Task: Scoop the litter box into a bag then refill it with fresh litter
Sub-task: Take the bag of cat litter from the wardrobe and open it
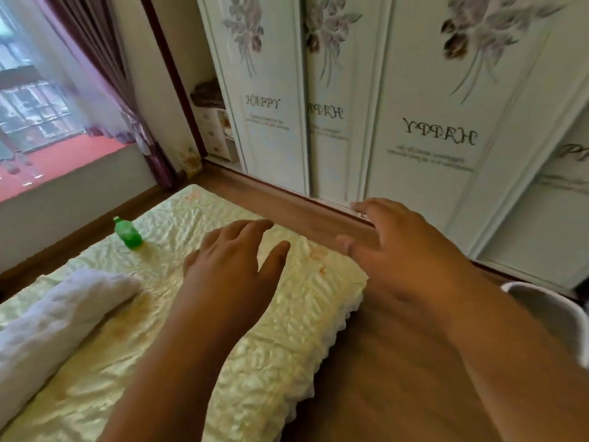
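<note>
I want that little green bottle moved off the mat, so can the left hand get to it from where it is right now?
Probably yes. The left hand is open and empty above the yellow mat, and the green bottle stands farther to its left with only bare mat between them.

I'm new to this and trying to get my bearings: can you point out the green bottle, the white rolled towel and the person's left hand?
green bottle (128,234): head view, on its body.
white rolled towel (60,311): head view, mid-roll.
left hand (232,260): head view, back of hand.
</note>
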`<state>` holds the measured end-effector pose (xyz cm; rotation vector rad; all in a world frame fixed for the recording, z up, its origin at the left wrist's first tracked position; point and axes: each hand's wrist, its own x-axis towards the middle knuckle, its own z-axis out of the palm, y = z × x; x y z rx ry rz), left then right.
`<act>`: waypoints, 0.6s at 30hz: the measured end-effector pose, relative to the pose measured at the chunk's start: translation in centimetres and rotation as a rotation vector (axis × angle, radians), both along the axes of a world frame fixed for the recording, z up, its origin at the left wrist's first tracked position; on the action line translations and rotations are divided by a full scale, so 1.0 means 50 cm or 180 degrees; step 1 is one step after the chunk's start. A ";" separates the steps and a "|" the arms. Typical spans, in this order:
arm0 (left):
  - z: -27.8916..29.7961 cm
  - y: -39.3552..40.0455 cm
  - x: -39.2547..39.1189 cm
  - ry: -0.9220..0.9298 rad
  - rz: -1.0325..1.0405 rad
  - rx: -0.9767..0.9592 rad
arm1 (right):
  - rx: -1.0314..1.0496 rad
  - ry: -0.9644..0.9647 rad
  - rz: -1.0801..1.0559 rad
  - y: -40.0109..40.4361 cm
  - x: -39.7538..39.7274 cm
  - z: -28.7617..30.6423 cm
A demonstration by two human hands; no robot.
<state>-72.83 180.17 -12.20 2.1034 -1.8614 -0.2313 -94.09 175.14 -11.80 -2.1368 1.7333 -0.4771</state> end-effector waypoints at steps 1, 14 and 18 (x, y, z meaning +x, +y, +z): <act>-0.003 -0.015 -0.001 0.0019 -0.0139 -0.0008 | 0.0033 0.0003 -0.0153 0.007 -0.006 -0.001; -0.065 -0.146 -0.198 0.0201 -0.1785 0.0127 | 0.0250 -0.0013 -0.1882 0.108 -0.193 -0.081; -0.070 -0.185 -0.274 0.0121 -0.2033 0.0237 | 0.0338 -0.0151 -0.2122 0.099 -0.264 -0.100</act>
